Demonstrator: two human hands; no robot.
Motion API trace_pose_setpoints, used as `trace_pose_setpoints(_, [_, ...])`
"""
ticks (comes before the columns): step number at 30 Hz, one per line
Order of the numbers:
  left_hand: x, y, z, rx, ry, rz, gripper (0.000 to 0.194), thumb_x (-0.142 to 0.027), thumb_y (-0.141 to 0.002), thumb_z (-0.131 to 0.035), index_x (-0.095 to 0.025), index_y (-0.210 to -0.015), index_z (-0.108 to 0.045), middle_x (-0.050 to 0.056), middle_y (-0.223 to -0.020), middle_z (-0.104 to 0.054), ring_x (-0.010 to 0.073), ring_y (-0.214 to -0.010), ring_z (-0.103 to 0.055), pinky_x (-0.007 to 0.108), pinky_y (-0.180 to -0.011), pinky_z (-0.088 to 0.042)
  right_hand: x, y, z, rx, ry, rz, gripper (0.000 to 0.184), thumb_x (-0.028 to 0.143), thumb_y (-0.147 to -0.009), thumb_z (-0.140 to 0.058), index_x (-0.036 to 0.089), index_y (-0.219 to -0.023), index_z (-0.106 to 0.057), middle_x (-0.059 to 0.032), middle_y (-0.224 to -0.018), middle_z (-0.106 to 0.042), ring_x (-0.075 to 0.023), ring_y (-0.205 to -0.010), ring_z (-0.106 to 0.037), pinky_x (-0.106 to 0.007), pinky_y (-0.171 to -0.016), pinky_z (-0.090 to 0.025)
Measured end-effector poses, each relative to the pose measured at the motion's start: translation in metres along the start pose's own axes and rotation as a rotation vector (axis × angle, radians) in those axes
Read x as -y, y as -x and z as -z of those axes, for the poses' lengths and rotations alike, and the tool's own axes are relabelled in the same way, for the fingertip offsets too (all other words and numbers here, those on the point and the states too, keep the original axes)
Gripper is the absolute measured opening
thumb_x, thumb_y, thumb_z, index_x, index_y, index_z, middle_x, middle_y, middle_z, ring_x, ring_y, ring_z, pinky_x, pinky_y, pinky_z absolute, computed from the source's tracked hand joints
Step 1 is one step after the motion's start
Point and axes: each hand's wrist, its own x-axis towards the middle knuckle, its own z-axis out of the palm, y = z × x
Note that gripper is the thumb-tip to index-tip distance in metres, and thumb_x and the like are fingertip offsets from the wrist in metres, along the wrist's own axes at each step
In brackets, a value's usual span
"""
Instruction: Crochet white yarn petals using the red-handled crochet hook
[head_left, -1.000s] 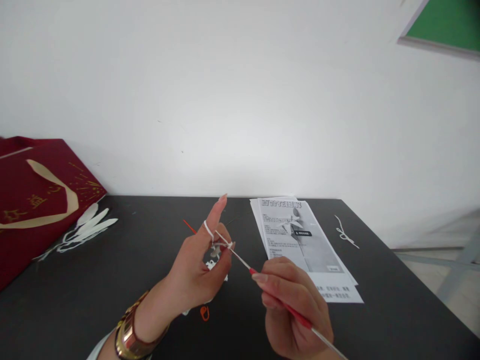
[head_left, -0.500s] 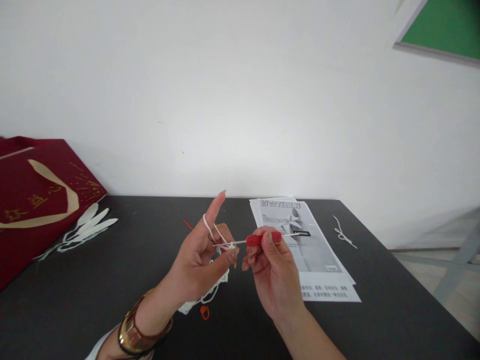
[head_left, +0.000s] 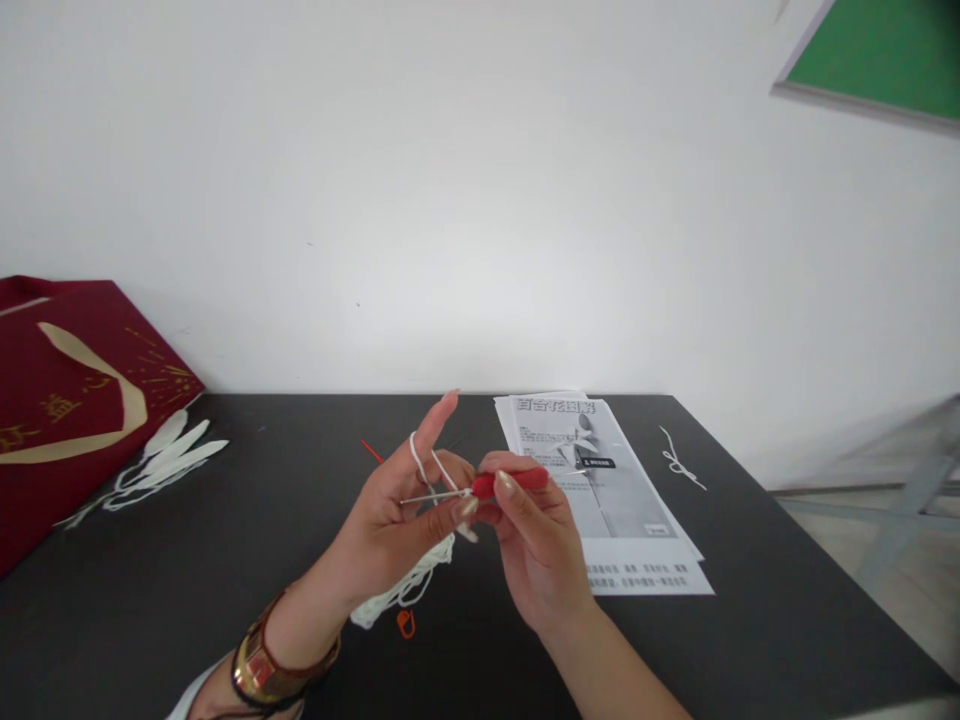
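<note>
My right hand (head_left: 536, 540) is closed round the red handle of a crochet hook (head_left: 517, 482), whose thin metal shaft points left. White yarn (head_left: 420, 462) loops over the raised index finger of my left hand (head_left: 401, 530) and runs down to the hook. Between its thumb and other fingers, the left hand pinches a small piece of white crochet work (head_left: 466, 530) at the shaft. Below it on the table lies a loose bundle of white yarn (head_left: 401, 590), beside an orange stitch marker (head_left: 406, 624).
Printed sheets (head_left: 637, 570) lie on the dark table (head_left: 285, 480) behind my right hand. A short knotted white yarn piece (head_left: 679, 465) is farther right. At left, white crocheted petals (head_left: 169, 455) rest beside a dark red bag (head_left: 75, 400). A thin red stick (head_left: 371, 451) lies behind my left hand.
My right hand has moved left, closer to my left hand. The hook's shaft now reaches further through the white work, and the red handle sits against it.
</note>
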Motion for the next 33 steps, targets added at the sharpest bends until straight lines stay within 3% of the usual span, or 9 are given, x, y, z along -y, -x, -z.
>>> trace_pose_setpoints(6, [0.000, 0.000, 0.003, -0.032, -0.026, 0.051, 0.073, -0.012, -0.085, -0.067, -0.043, -0.145, -0.039, -0.004, -0.076, -0.057, 0.0112, -0.069, -0.057, 0.025, -0.065, -0.050, -0.003, 0.000, 0.004, 0.033, 0.099, -0.044, 0.020, 0.042, -0.082, -0.073, 0.023, -0.089, -0.075, -0.0005, -0.081, -0.071, -0.0109, -0.069, -0.065, -0.020, -0.061, -0.054])
trace_pose_setpoints(13, [0.001, -0.002, -0.003, -0.030, 0.146, 0.058, 0.073, -0.011, -0.087, -0.063, -0.041, -0.147, -0.035, -0.004, -0.076, -0.058, 0.0132, -0.062, -0.061, 0.026, -0.053, -0.053, -0.005, -0.003, 0.005, 0.118, 0.030, -0.016, 0.016, 0.031, -0.075, -0.080, 0.022, -0.087, -0.075, 0.0025, -0.065, -0.066, -0.0092, -0.050, -0.059, -0.022, -0.047, -0.058])
trace_pose_setpoints(17, [-0.003, -0.004, -0.002, 0.009, 0.226, 0.149, 0.070, -0.012, -0.087, -0.063, -0.040, -0.146, -0.038, -0.003, -0.077, -0.059, 0.0152, -0.065, -0.064, 0.029, -0.057, -0.055, -0.005, -0.006, 0.004, 0.078, -0.028, -0.035, 0.015, 0.028, -0.069, -0.085, 0.020, -0.079, -0.077, 0.0023, -0.061, -0.067, -0.0076, -0.042, -0.054, -0.018, -0.037, -0.054])
trace_pose_setpoints(21, [-0.006, -0.003, 0.005, -0.020, 0.263, 0.234, 0.066, -0.011, -0.085, -0.066, -0.037, -0.142, -0.047, -0.002, -0.075, -0.063, 0.0120, -0.067, -0.062, 0.024, -0.063, -0.051, -0.003, -0.005, 0.003, 0.096, -0.037, -0.039, 0.013, 0.027, -0.070, -0.084, 0.020, -0.079, -0.077, 0.0026, -0.059, -0.066, -0.0080, -0.043, -0.056, -0.017, -0.038, -0.054])
trace_pose_setpoints(26, [-0.007, -0.002, 0.010, 0.063, 0.317, 0.333, 0.071, -0.012, -0.082, -0.069, -0.034, -0.145, -0.043, 0.003, -0.083, -0.069, 0.0161, -0.069, -0.064, 0.031, -0.065, -0.054, -0.002, -0.003, 0.003, 0.124, 0.018, 0.005, 0.009, 0.023, -0.072, -0.082, 0.019, -0.079, -0.077, 0.0008, -0.066, -0.069, -0.0089, -0.045, -0.059, -0.017, -0.039, -0.052])
trace_pose_setpoints(33, [-0.006, -0.003, 0.008, -0.006, 0.313, 0.269, 0.064, -0.013, -0.084, -0.068, -0.032, -0.142, -0.049, -0.002, -0.069, -0.065, 0.0133, -0.060, -0.062, 0.026, -0.059, -0.052, -0.001, -0.002, 0.001, 0.165, 0.008, 0.011, 0.007, 0.024, -0.074, -0.080, 0.021, -0.080, -0.077, 0.0007, -0.063, -0.069, -0.0098, -0.045, -0.059, -0.019, -0.040, -0.053])
